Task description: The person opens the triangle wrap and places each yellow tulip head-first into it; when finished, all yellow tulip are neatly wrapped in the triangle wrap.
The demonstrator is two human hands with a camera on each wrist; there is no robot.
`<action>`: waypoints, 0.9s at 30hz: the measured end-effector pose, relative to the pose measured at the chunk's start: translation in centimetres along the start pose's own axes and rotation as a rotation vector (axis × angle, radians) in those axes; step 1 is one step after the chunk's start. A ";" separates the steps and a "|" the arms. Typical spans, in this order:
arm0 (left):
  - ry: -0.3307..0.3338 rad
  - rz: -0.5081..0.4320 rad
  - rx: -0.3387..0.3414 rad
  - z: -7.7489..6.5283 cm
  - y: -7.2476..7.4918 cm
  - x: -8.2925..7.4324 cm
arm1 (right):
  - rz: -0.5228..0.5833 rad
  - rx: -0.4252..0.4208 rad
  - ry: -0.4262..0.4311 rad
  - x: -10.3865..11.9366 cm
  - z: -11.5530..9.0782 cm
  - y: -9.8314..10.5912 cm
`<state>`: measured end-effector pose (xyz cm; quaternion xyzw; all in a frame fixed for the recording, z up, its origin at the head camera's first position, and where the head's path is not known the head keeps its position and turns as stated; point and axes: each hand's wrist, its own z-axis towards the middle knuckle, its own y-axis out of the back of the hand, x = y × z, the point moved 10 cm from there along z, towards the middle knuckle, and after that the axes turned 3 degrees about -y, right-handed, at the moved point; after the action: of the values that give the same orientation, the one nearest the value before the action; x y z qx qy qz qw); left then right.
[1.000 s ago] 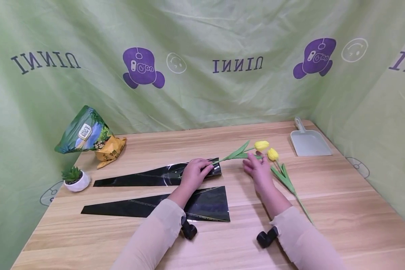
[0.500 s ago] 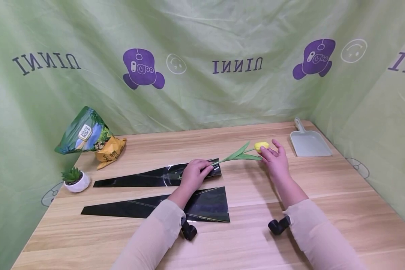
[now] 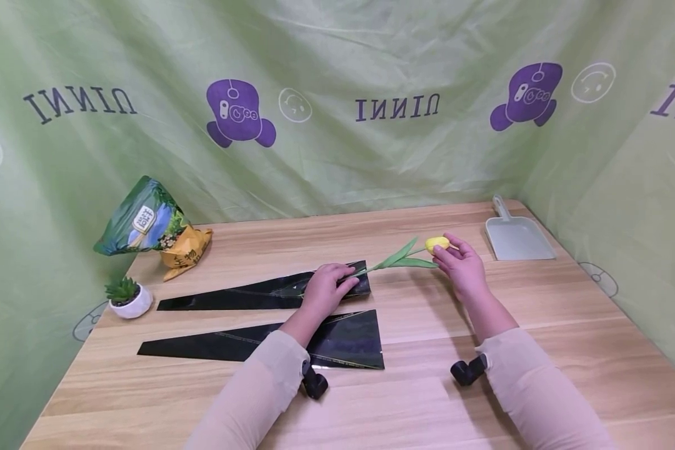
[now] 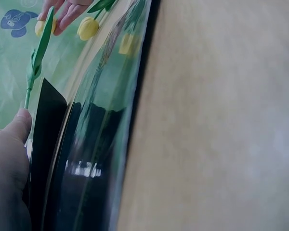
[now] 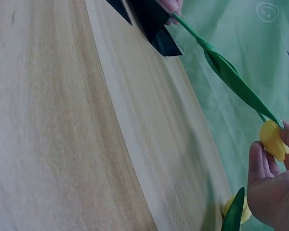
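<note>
A yellow tulip (image 3: 412, 262) with green leaves lies across between the two hands, its stem end reaching the wide mouth of a black tapered flower sleeve (image 3: 230, 299). My left hand (image 3: 325, 289) rests over that sleeve and pinches the stem between thumb and fingers. At the other end, my right hand (image 3: 464, 267) holds the yellow bloom (image 5: 273, 139) with thumb and fingertips. The lower stem is hidden by the left hand. Another yellow tulip (image 4: 88, 29) shows in both wrist views; the right arm covers it in the head view.
Nearer me lies a second black flower sleeve (image 3: 354, 344), partly under the left forearm. A small potted succulent (image 3: 130, 302) and a green and orange bag (image 3: 152, 219) stand at the left. The grey dustpan (image 3: 519, 239) lies back right on the wooden table (image 3: 405, 406).
My right hand has shifted right from beneath the leaves to the bloom and taken hold of it. Its forearm now hides the other tulip. The left hand has stayed in place.
</note>
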<state>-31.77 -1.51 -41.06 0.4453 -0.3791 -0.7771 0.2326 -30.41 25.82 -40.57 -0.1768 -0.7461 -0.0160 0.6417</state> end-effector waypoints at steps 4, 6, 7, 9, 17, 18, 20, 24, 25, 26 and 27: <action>0.003 0.004 0.007 0.1 0.0 0.1 | -0.016 0.016 0.016 -0.1 0.1 -0.1; 0.005 -0.004 0.006 0.1 0.0 0.0 | -0.035 0.026 0.021 -0.3 0.3 -0.2; 0.005 -0.005 0.004 0.1 0.0 0.0 | -0.041 0.032 0.020 -0.4 0.4 -0.3; 0.003 -0.009 0.001 0.2 0.1 0.0 | -0.054 0.042 0.020 -0.7 0.5 -0.5; -0.013 -0.011 -0.011 0.2 0.2 -0.2 | -0.127 0.080 0.021 -1.4 0.5 -1.7; -0.014 -0.007 -0.012 0.2 0.2 -0.2 | -0.135 0.081 0.020 -1.5 0.5 -1.9; -0.015 -0.002 -0.014 0.2 0.2 -0.2 | -0.150 0.084 0.015 -1.7 0.6 -2.2; -0.013 -0.002 -0.017 0.2 0.3 -0.2 | -0.173 0.098 -0.005 -2.2 0.5 -2.9; -0.012 -0.003 -0.016 0.1 0.3 -0.2 | -0.181 0.103 -0.009 -2.4 0.5 -3.0; -0.012 -0.004 -0.015 0.1 0.3 -0.2 | -0.187 0.108 -0.012 -2.4 0.4 -3.2; -0.011 -0.005 -0.014 0.1 0.3 -0.2 | -0.193 0.113 -0.013 -2.5 0.4 -3.4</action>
<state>-31.74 -1.51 -40.64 0.4403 -0.3736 -0.7829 0.2316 -31.45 22.13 -42.39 -0.0678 -0.7634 -0.0343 0.6414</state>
